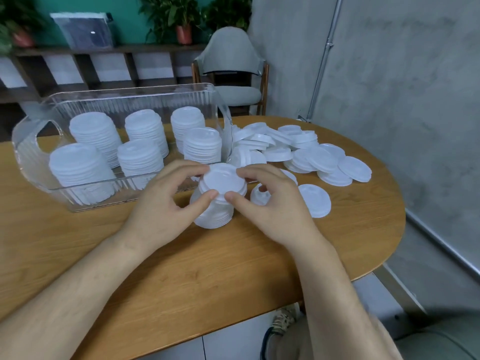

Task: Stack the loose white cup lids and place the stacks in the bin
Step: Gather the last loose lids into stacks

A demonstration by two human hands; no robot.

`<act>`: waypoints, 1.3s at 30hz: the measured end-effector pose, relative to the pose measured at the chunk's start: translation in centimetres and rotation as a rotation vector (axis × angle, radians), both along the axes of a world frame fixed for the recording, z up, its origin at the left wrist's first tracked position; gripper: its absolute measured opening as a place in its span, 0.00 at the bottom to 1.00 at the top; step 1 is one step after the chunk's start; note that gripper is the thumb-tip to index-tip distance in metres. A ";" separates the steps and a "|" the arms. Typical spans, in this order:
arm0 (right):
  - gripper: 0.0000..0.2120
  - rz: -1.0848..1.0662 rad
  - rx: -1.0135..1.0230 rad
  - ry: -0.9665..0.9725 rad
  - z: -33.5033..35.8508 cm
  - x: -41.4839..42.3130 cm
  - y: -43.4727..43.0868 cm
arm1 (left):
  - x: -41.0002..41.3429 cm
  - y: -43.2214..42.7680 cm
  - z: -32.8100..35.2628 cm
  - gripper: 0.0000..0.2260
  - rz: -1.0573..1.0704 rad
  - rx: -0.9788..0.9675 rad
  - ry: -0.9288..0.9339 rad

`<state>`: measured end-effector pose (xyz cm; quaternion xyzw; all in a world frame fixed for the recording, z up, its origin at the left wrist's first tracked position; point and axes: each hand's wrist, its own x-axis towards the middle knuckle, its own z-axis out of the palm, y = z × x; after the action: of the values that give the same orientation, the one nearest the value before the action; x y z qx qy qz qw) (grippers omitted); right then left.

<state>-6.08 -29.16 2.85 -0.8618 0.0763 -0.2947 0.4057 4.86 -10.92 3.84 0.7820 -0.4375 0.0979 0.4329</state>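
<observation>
A stack of white cup lids (213, 214) stands on the wooden table (181, 268) in front of the clear plastic bin (33, 162). My left hand (166, 203) and my right hand (270, 203) pinch the top lid (223, 179) of that stack from both sides, thumbs on its near rim. Inside the bin stand several finished lid stacks (140, 157). A pile of loose lids (298, 149) lies to the right of the bin, and single lids (315, 200) lie near my right hand.
A grey chair (233, 71) stands behind the table's far edge. Shelves with potted plants (184, 32) line the back wall. A concrete wall (389, 87) runs along the right. The table's near part is bare wood.
</observation>
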 end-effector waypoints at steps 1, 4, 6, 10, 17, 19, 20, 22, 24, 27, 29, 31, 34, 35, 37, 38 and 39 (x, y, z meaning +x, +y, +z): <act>0.21 0.009 -0.016 0.011 -0.2 0.3 0.4 | 0.2 0.5 -0.3 0.19 -0.002 -0.011 0.008; 0.21 0.023 -0.049 0.036 -0.6 0.9 1.2 | 1.1 1.3 -1.3 0.18 -0.015 -0.009 0.038; 0.21 0.023 -0.061 0.052 -0.8 1.1 1.4 | 1.5 1.4 -1.6 0.17 -0.025 0.014 0.049; 0.20 0.019 -0.081 0.078 -1.1 1.3 1.3 | 1.9 1.6 -1.8 0.17 -0.037 0.050 0.079; 0.20 0.024 -0.098 0.114 -1.5 1.4 1.2 | 2.3 1.6 -2.0 0.18 -0.064 0.102 0.055; 0.20 0.022 -0.105 0.131 -1.6 1.5 1.2 | 2.4 1.6 -2.2 0.18 -0.070 0.114 0.055; 0.20 0.024 -0.107 0.141 -1.6 1.5 1.1 | 2.5 1.5 -2.2 0.18 -0.072 0.117 0.055; 0.21 0.030 -0.108 0.157 -1.6 1.4 1.1 | 2.6 1.5 -2.3 0.18 -0.070 0.120 0.052; 0.22 0.037 -0.115 0.171 -1.6 1.4 1.2 | 2.6 1.5 -2.4 0.17 -0.070 0.117 0.054; 0.22 0.043 -0.126 0.186 -1.6 1.5 1.3 | 2.7 1.5 -2.5 0.18 -0.062 0.124 0.082; 0.22 0.044 -0.127 0.187 -1.7 1.6 1.4 | 2.8 1.5 -2.5 0.18 -0.057 0.130 0.105; 0.22 0.045 -0.139 0.187 -1.6 1.6 1.4 | 2.8 1.5 -2.4 0.18 -0.051 0.141 0.117; 0.22 0.049 -0.159 0.188 -1.4 1.5 1.4 | 2.7 1.6 -2.4 0.18 -0.037 0.150 0.114; 0.22 0.051 -0.167 0.192 -1.3 1.5 1.4 | 2.7 1.6 -2.5 0.18 -0.034 0.154 0.107; 0.23 0.058 -0.176 0.200 -1.3 1.5 1.4 | 2.6 1.7 -2.4 0.18 -0.033 0.164 0.097; 0.23 0.061 -0.174 0.199 -1.2 1.5 1.4 | 2.5 1.7 -2.4 0.18 -0.032 0.163 0.096; 0.23 0.063 -0.167 0.193 -1.1 1.4 1.3 | 2.3 1.6 -2.3 0.18 -0.027 0.151 0.099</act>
<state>-4.68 -27.87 1.71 -0.9189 0.0633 -0.2026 0.3325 7.18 -9.28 1.58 0.8104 -0.4320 0.0199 0.3952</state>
